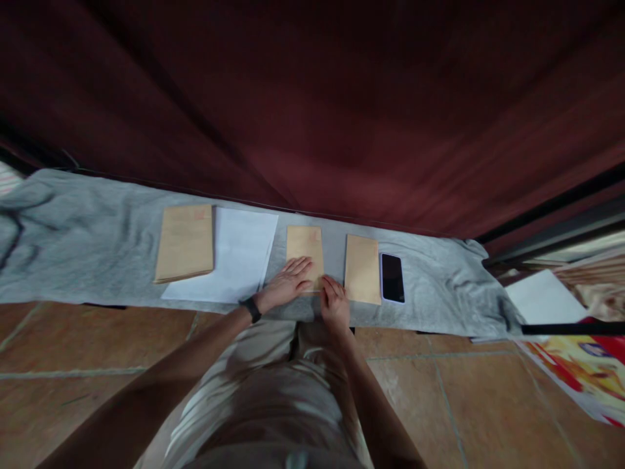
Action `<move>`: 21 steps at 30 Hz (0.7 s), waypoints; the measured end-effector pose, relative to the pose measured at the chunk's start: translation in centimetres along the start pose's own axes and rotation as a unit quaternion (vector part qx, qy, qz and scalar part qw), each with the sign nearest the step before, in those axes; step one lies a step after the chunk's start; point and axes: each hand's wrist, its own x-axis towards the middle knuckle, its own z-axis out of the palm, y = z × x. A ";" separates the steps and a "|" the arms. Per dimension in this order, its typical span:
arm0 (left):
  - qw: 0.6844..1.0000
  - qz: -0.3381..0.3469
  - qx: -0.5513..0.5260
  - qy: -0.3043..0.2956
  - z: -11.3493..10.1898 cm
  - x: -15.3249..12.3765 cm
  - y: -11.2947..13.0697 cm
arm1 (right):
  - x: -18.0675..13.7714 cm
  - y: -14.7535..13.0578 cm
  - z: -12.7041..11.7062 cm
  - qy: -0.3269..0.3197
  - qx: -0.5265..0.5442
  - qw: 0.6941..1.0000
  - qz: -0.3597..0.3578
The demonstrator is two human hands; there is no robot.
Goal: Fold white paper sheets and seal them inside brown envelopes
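Note:
A small brown paper envelope point(305, 241) with a faint reddish mark near its top right lies on the grey cloth in front of me. My left hand point(289, 281) rests flat across its lower left part, fingers stretched out, with a dark band at the wrist. At the lower right corner of the same envelope, my right hand point(334, 305) is closed, its fingers bent and together on the edge. Another brown envelope point(362, 268) lies just right of my right hand, apart from it.
Left of my hands, a stack of brown envelopes point(185, 241) partly covers white paper sheets point(241, 254). A phone point(392, 278) lies at the right. The grey cloth point(439, 280) covers a narrow surface against a dark red curtain point(312, 117). Tiled floor point(415, 384) lies below.

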 end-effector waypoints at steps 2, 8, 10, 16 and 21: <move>1.000 0.004 -0.016 0.005 -0.2 -2.3 0.0 | 0.0 0.1 0.0 -0.002 0.006 1.000 -0.002; 0.998 -0.042 -0.033 0.027 -0.8 -4.3 0.7 | 0.1 0.2 -0.6 -0.022 -0.005 1.000 -0.014; 0.998 -0.055 -0.025 0.022 -1.2 -3.9 1.1 | 0.2 0.1 -0.9 -0.041 -0.037 0.998 -0.025; 0.998 -0.064 0.014 0.007 -2.4 -3.6 2.1 | 1.2 -0.4 -2.1 -0.124 -0.152 0.979 -0.064; 0.996 -0.063 0.063 -0.026 -2.3 -3.9 2.7 | 2.4 -0.4 -3.2 -0.201 -0.211 0.952 -0.094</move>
